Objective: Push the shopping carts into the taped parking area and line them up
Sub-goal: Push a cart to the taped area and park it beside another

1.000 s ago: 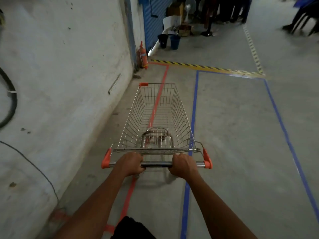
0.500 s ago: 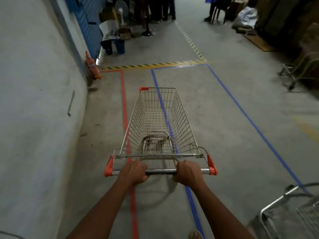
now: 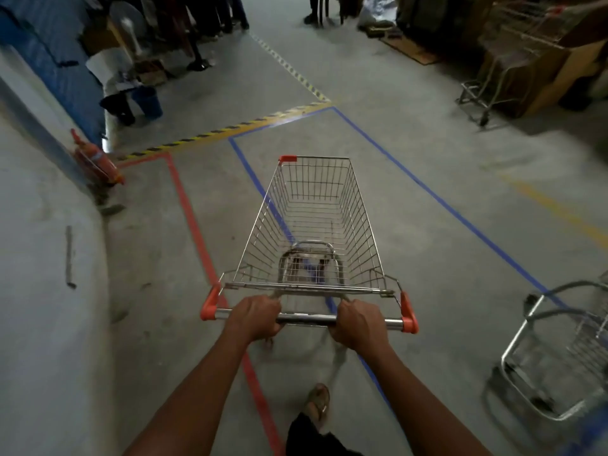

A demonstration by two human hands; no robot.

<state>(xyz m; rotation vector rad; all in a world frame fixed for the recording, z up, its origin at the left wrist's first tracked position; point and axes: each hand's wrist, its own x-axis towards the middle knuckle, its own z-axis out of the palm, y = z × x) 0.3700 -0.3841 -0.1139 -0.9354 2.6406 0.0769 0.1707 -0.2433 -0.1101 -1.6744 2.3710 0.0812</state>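
Observation:
An empty wire shopping cart [image 3: 312, 222] with orange corner caps stands in front of me on the concrete floor. My left hand [image 3: 255, 319] and my right hand [image 3: 357, 324] both grip its metal handle bar. The cart straddles the left blue tape line [image 3: 250, 172], its front pointing into the blue-taped area whose right line [image 3: 427, 192] runs diagonally. A red tape line [image 3: 190, 212] marks a lane to the left, along the wall. A second cart [image 3: 559, 353] stands at the right edge, partly cut off.
A grey wall [image 3: 39, 258] runs along the left with a red fire extinguisher [image 3: 97, 159] at its foot. Yellow-black hazard tape [image 3: 230, 128] crosses ahead. Buckets [image 3: 148, 102], people's legs and clutter lie beyond. A third cart [image 3: 513, 44] stands far right by cardboard boxes.
The cart and my view have swung right, away from the wall. The cart has moved from the red line over to the blue line, and the second cart has come further into view.

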